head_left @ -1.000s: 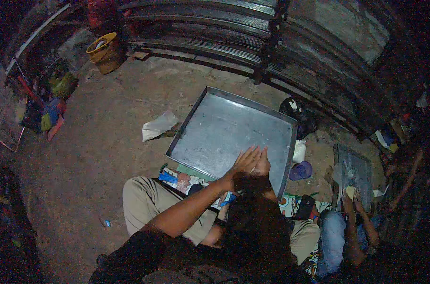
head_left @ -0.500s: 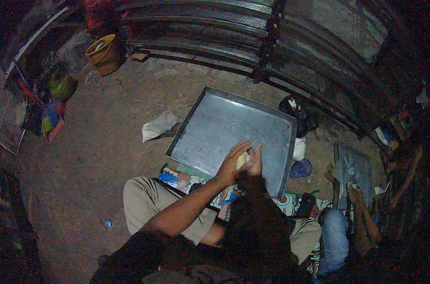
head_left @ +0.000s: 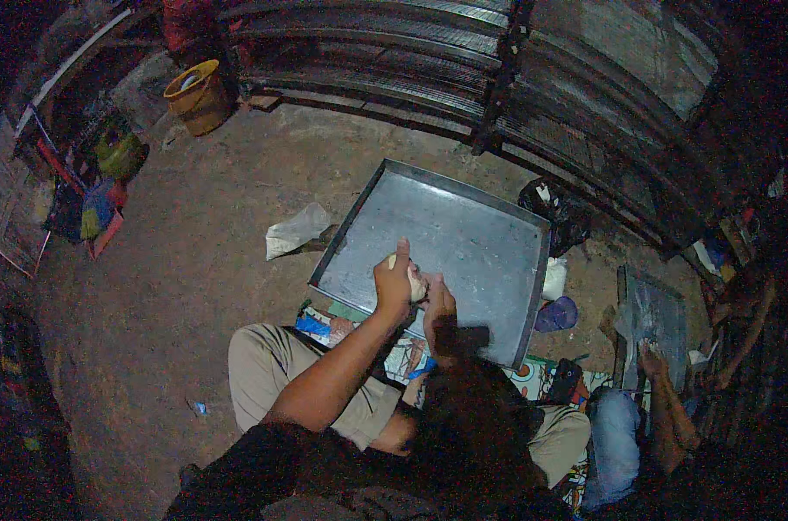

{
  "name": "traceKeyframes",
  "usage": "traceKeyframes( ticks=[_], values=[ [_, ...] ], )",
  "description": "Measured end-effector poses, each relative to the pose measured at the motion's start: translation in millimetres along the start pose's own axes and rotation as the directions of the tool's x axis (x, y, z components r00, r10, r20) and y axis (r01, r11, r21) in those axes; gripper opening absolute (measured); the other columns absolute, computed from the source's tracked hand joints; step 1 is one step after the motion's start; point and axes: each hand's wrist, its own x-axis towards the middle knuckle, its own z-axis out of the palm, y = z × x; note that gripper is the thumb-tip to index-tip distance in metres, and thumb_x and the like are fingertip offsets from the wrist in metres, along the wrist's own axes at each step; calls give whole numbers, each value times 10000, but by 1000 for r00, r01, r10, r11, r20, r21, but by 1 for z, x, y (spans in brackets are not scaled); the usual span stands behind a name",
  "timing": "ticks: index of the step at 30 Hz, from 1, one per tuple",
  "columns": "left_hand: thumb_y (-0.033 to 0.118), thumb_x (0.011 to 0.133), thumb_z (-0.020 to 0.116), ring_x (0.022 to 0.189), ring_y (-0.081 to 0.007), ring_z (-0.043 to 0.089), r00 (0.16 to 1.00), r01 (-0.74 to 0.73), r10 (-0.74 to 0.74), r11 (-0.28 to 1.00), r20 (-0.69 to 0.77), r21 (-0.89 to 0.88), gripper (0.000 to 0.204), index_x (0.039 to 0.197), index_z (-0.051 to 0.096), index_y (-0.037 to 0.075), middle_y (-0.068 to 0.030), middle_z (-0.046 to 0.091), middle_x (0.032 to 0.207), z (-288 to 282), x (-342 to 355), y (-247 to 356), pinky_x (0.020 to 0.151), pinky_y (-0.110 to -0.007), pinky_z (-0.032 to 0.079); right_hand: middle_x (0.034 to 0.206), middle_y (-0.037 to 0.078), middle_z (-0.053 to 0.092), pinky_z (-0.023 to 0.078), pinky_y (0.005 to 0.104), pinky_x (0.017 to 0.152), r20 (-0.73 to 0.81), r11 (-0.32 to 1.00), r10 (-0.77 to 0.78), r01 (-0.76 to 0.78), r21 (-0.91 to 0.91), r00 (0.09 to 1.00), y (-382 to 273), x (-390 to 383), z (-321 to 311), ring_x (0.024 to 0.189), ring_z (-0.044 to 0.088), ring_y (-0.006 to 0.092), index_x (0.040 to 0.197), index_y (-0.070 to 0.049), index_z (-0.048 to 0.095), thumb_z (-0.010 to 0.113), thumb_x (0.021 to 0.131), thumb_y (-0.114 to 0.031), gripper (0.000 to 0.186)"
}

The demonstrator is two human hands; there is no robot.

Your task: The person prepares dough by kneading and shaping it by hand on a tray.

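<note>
A pale lump that looks like dough is held between my two hands, over the near part of a large square metal tray. My left hand wraps round the lump from the left, its thumb side turned up. From the right, my right hand presses against it with the fingers bent. Part of the lump is hidden by the fingers.
A patterned mat lies under the tray's near edge. White bags and a purple cup flank the tray; a black plastic bag lies behind. At right another person's hands work at a second tray. Racks and a yellow bucket stand beyond.
Both hands have shifted left and slightly nearer me with the dough. My left hand has turned upright around it, and my right hand has tipped lower.
</note>
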Motion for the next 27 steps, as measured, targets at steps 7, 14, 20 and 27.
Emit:
traceKeyframes(
  ticks=[7,14,20,27],
  values=[
    [407,1058,340,1046,-205,583,852,-294,124,918,509,268,472,1152,620,39,-115,620,1140,-1,-8,-60,937,-377,428,1120,127,669,507,376,868,305,111,549,-429,896,778,-4,21,-22,981,655,250,1228,-18,585,338,1024,-470,555],
    [517,1041,254,1507,-277,81,598,-707,43,499,800,502,600,1470,412,129,-95,238,1604,-1,-3,-58,1186,-524,-7,808,134,711,512,382,678,-56,758,603,-550,349,796,7,26,-55,664,635,235,902,45,691,443,1013,-423,541],
    [552,1027,298,1420,-254,329,801,345,-371,928,471,144,695,1512,298,55,-134,319,1555,4,-24,-47,1167,-396,240,639,166,646,473,423,590,72,997,26,-21,-76,997,-23,36,-58,553,610,260,820,43,666,507,992,-348,456],
    [490,1038,368,915,-206,647,927,187,-125,971,353,-148,524,1195,586,40,-72,662,1031,-8,-20,-58,866,-345,508,1508,201,314,189,525,1097,157,947,315,-300,-112,936,-12,26,-24,1367,283,408,1558,-141,138,227,1026,-492,643]
  ],
)
